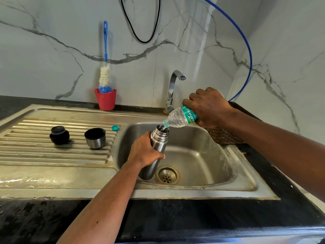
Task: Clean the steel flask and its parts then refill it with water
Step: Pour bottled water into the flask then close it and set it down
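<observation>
Flask: the tall brushed-steel flask (156, 152) is standing tilted over the steel sink basin (202, 155), its open threaded mouth leaning right and its base hanging just left of the drain (167, 174).
Left hand: the left hand (144, 150) is gripping the flask round its middle, fingers curling behind the body and thumb lying across the front.
Water bottle: a clear plastic bottle with a green label (181, 118) is tipping down from the right, its neck at the flask's mouth and water running in.
Right hand: the right hand (209, 107) is holding the bottle at its far end, fingers wrapping over the top of it.
Handling: the flask is probably getting heavier as it fills; its smooth, rigid wall is likely wet and slippery, so a full wrap at mid-body, below the threads, looks the safest hold. The thin bottle is likely soft, so squeezing it could make the water surge.
Parts: the black stopper (59, 135) and the steel cup lid with black lining (95, 138) are sitting apart on the ribbed draining board (52, 155) to the left; a small teal cap (115, 127) is lying near the board's right edge.
Beyond: a chrome tap (173, 88) is standing at the far side, a red cup (105, 101) is holding a blue-handled bottle brush (105, 74), and a brown woven basket (223, 136) is resting on the black surface (175, 217) at right.
</observation>
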